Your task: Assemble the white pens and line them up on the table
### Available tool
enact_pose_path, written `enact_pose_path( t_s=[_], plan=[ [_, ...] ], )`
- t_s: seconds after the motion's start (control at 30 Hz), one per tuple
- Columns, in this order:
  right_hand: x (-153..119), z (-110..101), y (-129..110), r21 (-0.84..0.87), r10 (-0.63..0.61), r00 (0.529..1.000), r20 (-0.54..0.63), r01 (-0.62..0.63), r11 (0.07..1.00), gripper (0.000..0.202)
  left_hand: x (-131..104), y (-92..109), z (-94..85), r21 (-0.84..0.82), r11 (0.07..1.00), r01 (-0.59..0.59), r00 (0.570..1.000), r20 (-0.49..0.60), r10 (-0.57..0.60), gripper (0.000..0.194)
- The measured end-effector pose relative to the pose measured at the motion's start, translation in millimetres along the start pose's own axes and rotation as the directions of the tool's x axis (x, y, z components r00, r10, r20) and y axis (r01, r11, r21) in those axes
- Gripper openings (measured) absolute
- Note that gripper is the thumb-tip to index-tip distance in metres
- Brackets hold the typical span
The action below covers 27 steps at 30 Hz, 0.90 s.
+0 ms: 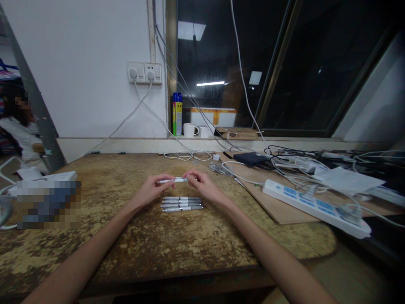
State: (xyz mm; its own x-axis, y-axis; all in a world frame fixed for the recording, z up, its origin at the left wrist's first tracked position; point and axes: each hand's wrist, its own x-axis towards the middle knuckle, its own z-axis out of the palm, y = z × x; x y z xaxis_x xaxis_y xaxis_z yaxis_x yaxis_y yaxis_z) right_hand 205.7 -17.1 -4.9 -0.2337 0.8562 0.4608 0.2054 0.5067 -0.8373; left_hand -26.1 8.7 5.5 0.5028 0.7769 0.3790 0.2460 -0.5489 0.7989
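A white-and-grey pen (pixel 180 180) is held level between my two hands, a little above the worn tabletop (pixel 126 249). My left hand (pixel 156 186) pinches its left end between thumb and fingers. At the other end, the fingers of my right hand (pixel 200 184) are closed on the pen and hide its tip. Closer to me, several similar pens (pixel 182 204) lie side by side in a row, pointing left to right. Neither hand touches that row.
A white power strip (pixel 313 207) rests on a brown board (pixel 268 207) at the right, among tangled cables and a dark box (pixel 251 159). A spray can (pixel 177 114) and white mug (pixel 190 129) stand on the sill. Far left, a person (pixel 20 126) is partly visible.
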Motion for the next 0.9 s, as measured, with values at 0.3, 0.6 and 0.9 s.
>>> enact_pose_path(
  t_s=[0.3, 0.6, 0.9],
  plan=[
    [-0.7, -1.1, -5.5, 0.107, 0.138, 0.99, 0.036, -0.142, 0.984, 0.032, -1.0, 7.9, 0.3, 0.028, 0.999, -0.019, 1.0, -0.02, 0.019, 0.031],
    [-0.8, 1.7, -2.9, 0.241, 0.174, 0.981, 0.088, -0.19, 0.952, 0.029, 6.0, 0.1, 1.6, -0.153, 0.985, 0.081, 0.991, -0.089, -0.095, 0.04],
    [14.5, 1.8, -12.1, 0.071, 0.036, 0.997, -0.067, -0.031, 0.997, 0.03, 6.2, 0.7, 4.8, -0.248, 0.966, 0.078, 0.991, -0.085, -0.102, 0.042]
  ],
)
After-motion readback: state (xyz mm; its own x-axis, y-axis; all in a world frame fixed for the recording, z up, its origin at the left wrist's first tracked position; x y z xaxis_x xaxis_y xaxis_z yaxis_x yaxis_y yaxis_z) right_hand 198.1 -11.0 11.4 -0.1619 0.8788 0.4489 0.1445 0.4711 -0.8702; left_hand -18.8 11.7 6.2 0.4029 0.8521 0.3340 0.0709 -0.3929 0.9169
